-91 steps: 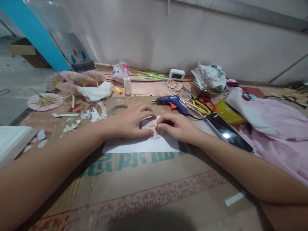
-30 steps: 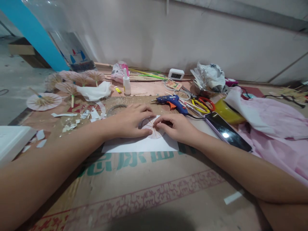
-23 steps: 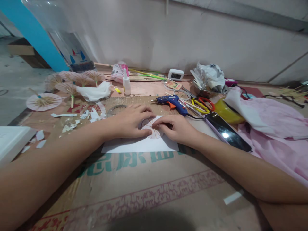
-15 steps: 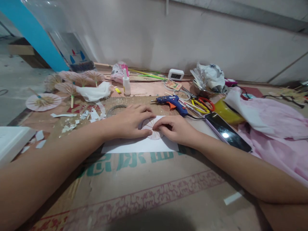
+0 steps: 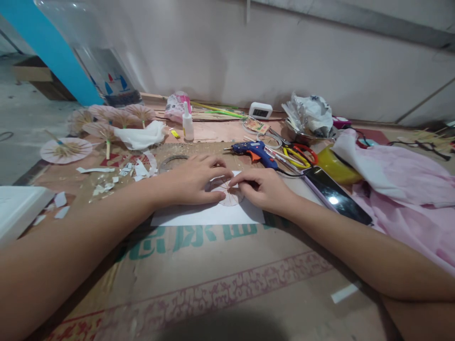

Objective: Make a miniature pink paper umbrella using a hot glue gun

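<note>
A small round disc (image 5: 232,198) with thin sticks fanning from its centre lies on a white sheet of paper (image 5: 209,215). My left hand (image 5: 194,182) rests palm down at the disc's left side, fingers apart, its thumb and fingertips touching the disc's edge. From the right, my right hand (image 5: 259,189) reaches over the disc with its index fingertip near the centre. Its thumb is beside the index finger, with a small gap between them, and nothing shows between them.
Behind the hands lie a blue glue gun (image 5: 256,150), scissors (image 5: 302,155) and a glue bottle (image 5: 187,124). A phone (image 5: 334,194) and pink cloth (image 5: 401,170) are at the right. Small paper umbrellas (image 5: 66,150) and paper scraps (image 5: 140,169) are at the left.
My right index fingertip has shifted slightly up and right over the disc, and its thumb has drawn back a little. The left hand has hardly moved.
</note>
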`<state>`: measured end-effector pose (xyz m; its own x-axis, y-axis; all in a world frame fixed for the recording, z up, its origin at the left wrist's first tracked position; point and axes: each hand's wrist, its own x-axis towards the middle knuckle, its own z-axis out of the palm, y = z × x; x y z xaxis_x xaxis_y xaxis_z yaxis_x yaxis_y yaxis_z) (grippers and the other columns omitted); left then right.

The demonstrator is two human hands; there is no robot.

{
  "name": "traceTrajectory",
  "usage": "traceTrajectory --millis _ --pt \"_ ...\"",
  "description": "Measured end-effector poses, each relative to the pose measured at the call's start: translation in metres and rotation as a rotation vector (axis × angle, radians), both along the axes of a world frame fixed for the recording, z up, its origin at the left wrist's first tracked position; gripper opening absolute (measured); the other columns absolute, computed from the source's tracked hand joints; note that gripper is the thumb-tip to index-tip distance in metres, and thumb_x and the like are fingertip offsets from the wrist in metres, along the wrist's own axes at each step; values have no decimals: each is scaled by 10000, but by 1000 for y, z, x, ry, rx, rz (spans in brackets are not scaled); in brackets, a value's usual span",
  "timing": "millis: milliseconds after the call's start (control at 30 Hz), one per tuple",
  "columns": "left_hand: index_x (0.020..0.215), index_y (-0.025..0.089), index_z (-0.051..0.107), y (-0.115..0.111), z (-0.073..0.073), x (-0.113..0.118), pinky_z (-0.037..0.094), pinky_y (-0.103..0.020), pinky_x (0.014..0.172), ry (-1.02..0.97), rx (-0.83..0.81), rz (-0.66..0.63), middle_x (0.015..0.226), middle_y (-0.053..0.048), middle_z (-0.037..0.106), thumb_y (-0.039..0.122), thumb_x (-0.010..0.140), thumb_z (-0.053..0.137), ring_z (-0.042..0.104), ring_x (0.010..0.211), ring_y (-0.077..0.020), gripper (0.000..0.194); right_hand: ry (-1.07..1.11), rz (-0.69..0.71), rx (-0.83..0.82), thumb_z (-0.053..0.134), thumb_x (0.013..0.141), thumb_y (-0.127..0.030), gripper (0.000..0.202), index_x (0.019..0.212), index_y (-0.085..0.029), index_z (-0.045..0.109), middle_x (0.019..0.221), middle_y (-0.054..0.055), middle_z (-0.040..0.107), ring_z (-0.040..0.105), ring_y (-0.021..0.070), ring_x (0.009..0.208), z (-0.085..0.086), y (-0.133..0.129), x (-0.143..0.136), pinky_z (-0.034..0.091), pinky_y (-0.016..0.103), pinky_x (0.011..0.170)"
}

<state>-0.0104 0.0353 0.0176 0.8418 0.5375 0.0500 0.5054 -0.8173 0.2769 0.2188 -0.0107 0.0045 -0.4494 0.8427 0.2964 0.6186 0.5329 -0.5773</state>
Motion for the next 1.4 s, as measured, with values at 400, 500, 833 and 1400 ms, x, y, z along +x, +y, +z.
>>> traceTrajectory --millis 400,500,833,1400 --pt "1339 236 625 2 -4 0 386 -425 1077 -18 12 -5 1377 -96 567 484 935 545 513 1282 -294 480 1 181 17 521 786 -92 320 799 -205 820 782 13 806 708 137 682 3 -2 2 500 237 676" --pt "1345 247 623 1 -3 0 391 -425 1074 -15 4 7 1388 -92 564 486 929 552 514 1280 -298 485 -36 170 -20 537 784 -98 310 806 -213 824 799 11 813 724 149 705 2 -1 3 511 244 683" --pt "1338 249 633 0 -4 0 400 -427 1067 -31 7 15 1380 -90 575 466 918 571 522 1273 -300 477 -73 159 -69 535 800 -107 313 829 -221 825 832 9 818 738 164 750 3 -2 2 523 259 709" --pt "1334 244 633 1 -4 0 396 -434 1078 -26 2 13 1383 -96 571 481 920 557 508 1288 -304 483 0 196 47 515 797 -90 322 800 -206 815 780 7 806 712 132 691 1 -2 3 492 234 674"
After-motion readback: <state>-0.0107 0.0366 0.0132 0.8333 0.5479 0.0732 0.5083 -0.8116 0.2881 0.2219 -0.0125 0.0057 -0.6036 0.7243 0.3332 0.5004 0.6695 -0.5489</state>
